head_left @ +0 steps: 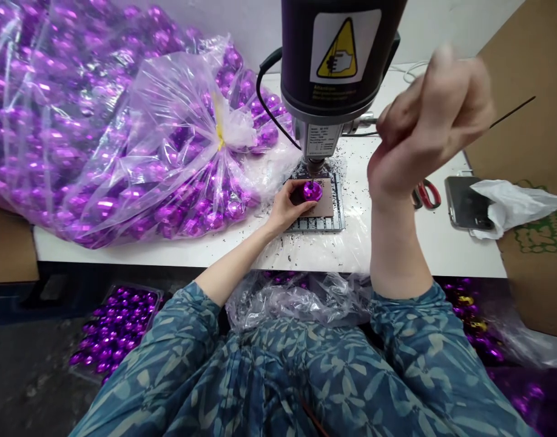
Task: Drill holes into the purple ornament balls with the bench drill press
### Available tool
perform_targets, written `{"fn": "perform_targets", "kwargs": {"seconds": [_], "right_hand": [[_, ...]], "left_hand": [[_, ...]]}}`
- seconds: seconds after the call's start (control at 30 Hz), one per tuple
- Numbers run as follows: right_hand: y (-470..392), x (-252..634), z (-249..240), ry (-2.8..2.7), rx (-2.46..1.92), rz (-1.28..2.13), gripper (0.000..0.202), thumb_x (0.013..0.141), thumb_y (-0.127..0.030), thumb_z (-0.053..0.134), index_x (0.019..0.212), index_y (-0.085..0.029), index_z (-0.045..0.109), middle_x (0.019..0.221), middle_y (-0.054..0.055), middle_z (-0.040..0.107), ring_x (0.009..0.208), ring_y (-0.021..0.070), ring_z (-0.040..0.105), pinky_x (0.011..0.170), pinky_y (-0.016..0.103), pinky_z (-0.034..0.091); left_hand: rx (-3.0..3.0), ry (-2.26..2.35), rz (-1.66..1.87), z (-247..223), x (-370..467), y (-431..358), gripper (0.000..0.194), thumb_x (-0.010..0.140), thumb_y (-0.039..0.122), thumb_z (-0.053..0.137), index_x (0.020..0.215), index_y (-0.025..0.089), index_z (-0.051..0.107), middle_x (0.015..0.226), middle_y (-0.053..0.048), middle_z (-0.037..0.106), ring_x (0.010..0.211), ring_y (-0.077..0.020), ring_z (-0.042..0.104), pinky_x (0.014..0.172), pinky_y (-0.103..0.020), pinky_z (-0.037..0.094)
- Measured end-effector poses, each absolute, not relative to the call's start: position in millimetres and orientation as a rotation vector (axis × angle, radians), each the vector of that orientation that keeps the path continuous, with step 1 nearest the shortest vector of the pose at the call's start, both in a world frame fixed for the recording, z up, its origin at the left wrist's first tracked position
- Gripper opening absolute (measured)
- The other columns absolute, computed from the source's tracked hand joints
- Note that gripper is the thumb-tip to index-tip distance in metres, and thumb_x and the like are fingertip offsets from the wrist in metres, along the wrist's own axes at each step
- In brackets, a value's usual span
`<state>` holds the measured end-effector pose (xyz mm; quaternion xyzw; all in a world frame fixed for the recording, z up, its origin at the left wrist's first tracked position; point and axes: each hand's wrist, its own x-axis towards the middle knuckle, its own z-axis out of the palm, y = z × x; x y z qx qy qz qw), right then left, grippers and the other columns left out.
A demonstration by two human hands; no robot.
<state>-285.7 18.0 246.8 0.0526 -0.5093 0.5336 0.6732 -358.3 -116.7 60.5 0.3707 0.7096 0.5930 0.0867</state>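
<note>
My left hand (291, 205) pinches a shiny purple ball (312, 191) between thumb and fingers. The ball rests on a flat brown board (326, 207), which lies on the grooved metal base (341, 226) of a small drill press (340, 97). Just above the ball is the drill's tip, and I cannot tell whether it touches. Raised at the right of the machine, my right hand (435, 118) is closed around the drill press lever (366, 121). Most of the lever is hidden inside that hand, which is slightly blurred.
A big clear bag of purple balls (101, 133), tied with yellow, fills the table's left side. Red-handled scissors (428, 195), a phone (465, 203) and crumpled tissue (508, 203) lie at right. A cardboard box (528, 103) stands beyond. Below left sits a tray of balls (117, 328).
</note>
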Motion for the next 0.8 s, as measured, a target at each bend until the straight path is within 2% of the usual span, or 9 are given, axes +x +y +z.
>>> {"fn": "perform_targets", "kwargs": {"seconds": [0.07,0.17,0.33,0.4,0.5,0.57,0.63,0.7,0.8], "right_hand": [[20.1,-288.9,268.1,-1.174,0.086,1.275,0.042,0.097,-0.016,0.049,0.061,-0.023,0.027,0.043,-0.011,0.024,0.036,-0.0008,0.028,0.041,0.017,0.018],[22.7,-292.4,285.5,-1.21,0.028,1.362,0.042,0.096,-0.012,0.044,0.061,-0.026,0.025,0.042,-0.011,0.02,0.034,-0.0003,0.027,0.039,0.018,0.014],[22.1,-292.0,285.1,-1.226,0.017,1.38,0.036,0.094,-0.017,0.045,0.064,-0.028,0.029,0.044,-0.011,0.023,0.035,-0.0005,0.027,0.04,0.02,0.013],[21.5,-292.1,283.7,-1.221,0.003,1.372,0.037,0.095,-0.016,0.045,0.064,-0.027,0.029,0.044,-0.011,0.022,0.036,-0.0013,0.026,0.04,0.02,0.011],[21.8,-293.0,283.3,-1.204,0.004,1.347,0.038,0.097,-0.014,0.046,0.063,-0.025,0.03,0.044,-0.011,0.024,0.036,-0.0015,0.027,0.041,0.02,0.01],[22.3,-293.0,283.6,-1.203,0.013,1.335,0.038,0.097,-0.014,0.047,0.063,-0.025,0.031,0.045,-0.01,0.025,0.036,-0.0005,0.028,0.041,0.022,0.011],[22.5,-292.3,284.0,-1.209,0.021,1.325,0.038,0.096,-0.013,0.047,0.063,-0.026,0.033,0.045,-0.01,0.026,0.036,0.0007,0.028,0.041,0.024,0.011],[22.0,-291.5,284.6,-1.204,0.034,1.32,0.039,0.096,-0.013,0.047,0.063,-0.027,0.032,0.044,-0.011,0.026,0.035,0.001,0.027,0.042,0.025,0.012],[20.4,-290.4,285.3,-1.202,0.054,1.33,0.04,0.096,-0.013,0.048,0.063,-0.027,0.031,0.043,-0.011,0.026,0.037,0.0,0.023,0.044,0.024,0.015]], "left_hand": [[1.082,2.264,1.764,69.8,-352.4,-122.2,0.052,0.08,0.034,0.093,0.121,0.02,0.063,0.121,-0.01,0.076,0.113,-0.0241,0.074,0.098,-0.039,0.063],[1.21,2.353,1.685,90.6,-332.1,-150.0,0.049,0.084,0.04,0.09,0.119,0.02,0.063,0.117,-0.009,0.076,0.107,-0.0225,0.074,0.093,-0.04,0.064],[1.638,1.86,1.131,100.4,-269.9,-237.5,0.044,0.099,0.053,0.071,0.129,0.021,0.063,0.109,-0.007,0.077,0.091,-0.0182,0.077,0.079,-0.035,0.068],[1.693,1.928,0.761,82.8,-246.7,-267.7,0.045,0.105,0.047,0.062,0.141,0.021,0.061,0.124,-0.013,0.075,0.1,-0.0233,0.078,0.084,-0.039,0.068],[1.596,2.175,0.225,50.0,-227.8,-292.7,0.047,0.103,0.021,0.052,0.149,0.023,0.06,0.152,-0.018,0.064,0.127,-0.0381,0.072,0.103,-0.057,0.062],[1.437,2.252,0.032,43.1,-226.9,-297.5,0.052,0.099,0.016,0.053,0.15,0.022,0.062,0.152,-0.02,0.064,0.133,-0.0439,0.068,0.108,-0.065,0.058],[1.414,2.196,0.039,58.3,-235.1,-295.6,0.051,0.096,0.019,0.06,0.147,0.02,0.065,0.143,-0.02,0.07,0.13,-0.0421,0.07,0.108,-0.061,0.059],[1.534,1.974,0.253,92.1,-253.6,-287.3,0.045,0.095,0.017,0.06,0.139,0.022,0.07,0.132,-0.014,0.077,0.122,-0.0316,0.075,0.106,-0.046,0.062],[1.515,1.74,0.753,146.3,-304.2,-257.5,0.037,0.096,0.009,0.046,0.115,0.022,0.075,0.109,-0.004,0.082,0.095,-0.0157,0.077,0.089,-0.03,0.064]]}}
